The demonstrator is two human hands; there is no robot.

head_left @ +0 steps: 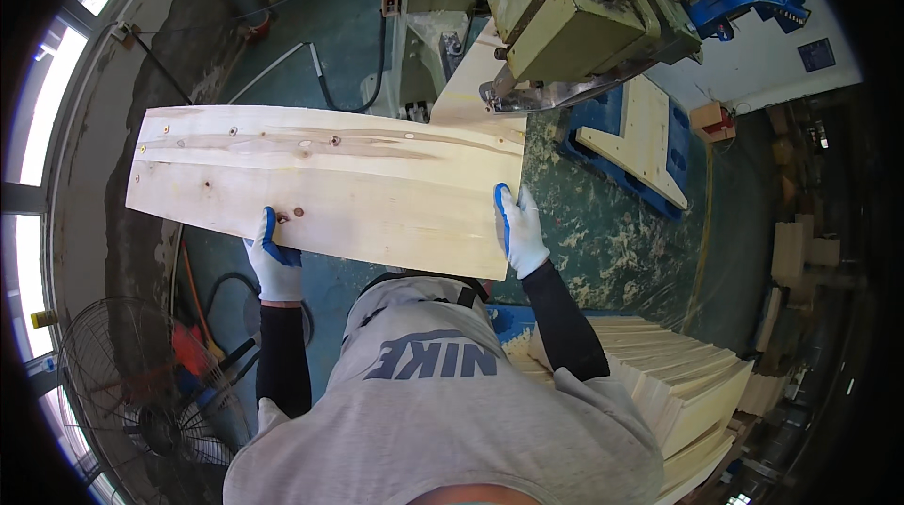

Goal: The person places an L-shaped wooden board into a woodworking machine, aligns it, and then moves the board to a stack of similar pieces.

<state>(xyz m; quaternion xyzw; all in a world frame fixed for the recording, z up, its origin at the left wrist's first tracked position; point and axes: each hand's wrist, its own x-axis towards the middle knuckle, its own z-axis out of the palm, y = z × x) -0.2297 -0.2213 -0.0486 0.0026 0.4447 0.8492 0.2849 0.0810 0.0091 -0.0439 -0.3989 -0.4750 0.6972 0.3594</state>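
Note:
A wide, pale wooden board (330, 176) with several dark knots lies level in front of me. My left hand (275, 260), in a white glove with blue on the palm side, grips its near edge, thumb on top and fingers hidden beneath. At the board's right end my right hand (523, 230), gloved alike, clasps the edge with its thumb on the upper face. Just past the far right corner stands a green machine (574, 34) with a metal arm reaching low over another piece of wood (471, 81).
Behind my right arm rises a stack of boards (669, 383). Further right, a blue pallet (673, 161) carries a cut wooden panel (636, 143). A caged fan (151, 411) stands at the lower left, beside an orange hose (196, 293). Sawdust litters the green floor (603, 251).

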